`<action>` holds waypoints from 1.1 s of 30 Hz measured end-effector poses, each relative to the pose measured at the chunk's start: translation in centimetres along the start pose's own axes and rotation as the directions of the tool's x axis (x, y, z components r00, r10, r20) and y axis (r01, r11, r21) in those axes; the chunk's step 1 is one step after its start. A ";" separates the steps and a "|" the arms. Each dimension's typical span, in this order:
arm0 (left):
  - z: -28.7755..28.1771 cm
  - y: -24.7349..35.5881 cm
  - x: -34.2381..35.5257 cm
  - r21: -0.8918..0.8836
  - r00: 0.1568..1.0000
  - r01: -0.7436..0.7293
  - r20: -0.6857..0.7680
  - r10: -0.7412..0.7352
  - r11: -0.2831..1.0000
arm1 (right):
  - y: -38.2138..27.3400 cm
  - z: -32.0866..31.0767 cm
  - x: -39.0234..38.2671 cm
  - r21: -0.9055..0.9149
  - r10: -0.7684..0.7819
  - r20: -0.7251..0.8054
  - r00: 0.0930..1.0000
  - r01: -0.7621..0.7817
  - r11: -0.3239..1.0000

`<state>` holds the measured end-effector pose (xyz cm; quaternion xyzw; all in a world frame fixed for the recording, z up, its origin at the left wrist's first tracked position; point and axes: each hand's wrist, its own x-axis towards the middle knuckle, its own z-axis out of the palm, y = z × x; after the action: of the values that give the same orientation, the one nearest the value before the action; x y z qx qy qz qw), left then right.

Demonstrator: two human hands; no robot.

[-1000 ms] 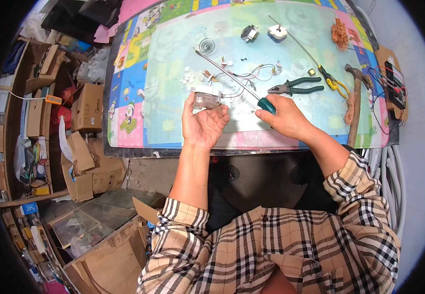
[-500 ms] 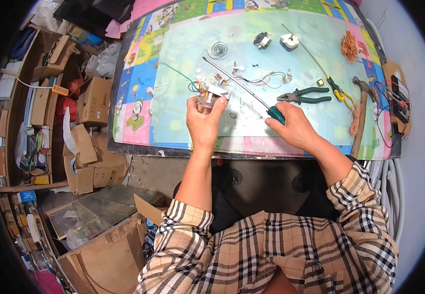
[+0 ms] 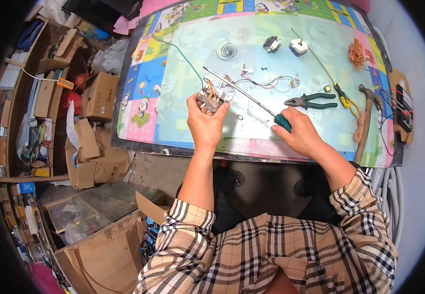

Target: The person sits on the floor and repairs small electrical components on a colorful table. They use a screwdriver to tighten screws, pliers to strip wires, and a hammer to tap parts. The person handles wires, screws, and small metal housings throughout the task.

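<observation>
My left hand (image 3: 205,123) grips a small pale electrical part (image 3: 212,101) between thumb and fingers, above the table's near left side. Several coloured wires come out of its top, and a long green wire (image 3: 186,56) trails off to the far left. My right hand (image 3: 301,130) is wrapped round the green handle of a long screwdriver (image 3: 282,122). Its shaft slants to the far left, and the tip is just beyond the part; whether they touch I cannot tell. Right of the shaft lie pliers (image 3: 312,101) with dark green handles.
On the table lie a coiled spring (image 3: 227,51), a loose wire bundle (image 3: 271,82), a black-and-white part (image 3: 272,44), a white part (image 3: 298,47), yellow-handled pliers (image 3: 346,100), a hammer (image 3: 366,122) and a copper wire clump (image 3: 356,54). Shelves with cartons (image 3: 99,95) stand left.
The part in my left hand has turned, so its coloured wires show more, and the green wire now stretches to the far left. The screwdriver stays in my right hand. The view has shifted slightly.
</observation>
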<state>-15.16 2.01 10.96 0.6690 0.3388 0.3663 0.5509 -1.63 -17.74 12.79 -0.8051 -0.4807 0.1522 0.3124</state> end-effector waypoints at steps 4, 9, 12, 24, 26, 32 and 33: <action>-0.7 0.0 0.3 -0.063 0.999 0.031 -0.008 -0.031 0.998 | -0.3 -0.5 -0.5 0.003 -0.010 0.017 1.000 0.010 1.000; -1.8 -0.3 1.0 -0.181 0.990 0.141 0.032 -0.137 0.973 | -0.1 -0.9 -1.6 0.031 -0.011 0.088 0.996 0.009 0.999; -2.6 -1.1 1.5 -0.204 0.984 0.169 -0.013 -0.175 0.964 | 0.3 -1.0 -2.4 -0.027 -0.094 0.107 0.990 0.097 0.995; -2.8 -0.3 0.8 0.065 0.995 0.067 -0.077 -0.062 0.996 | 0.6 -1.1 -2.4 -0.185 -0.081 0.113 0.990 0.101 0.978; -2.3 0.3 0.4 0.156 0.997 0.040 -0.072 -0.029 0.987 | 0.5 -0.8 -2.4 -0.184 -0.091 0.087 0.992 0.106 0.977; -1.3 1.1 0.1 0.256 0.996 0.020 -0.088 0.003 0.966 | 0.7 1.4 -2.9 -0.182 -0.067 0.011 0.998 0.067 0.981; -1.0 0.9 -0.1 0.258 0.996 -0.015 -0.076 0.036 0.966 | 0.6 1.6 -2.8 -0.198 -0.065 0.002 0.998 0.065 0.978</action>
<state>-16.06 2.27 11.97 0.7239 0.3967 0.3528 0.4406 -3.49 -19.86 11.04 -0.8163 -0.5188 0.0916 0.2369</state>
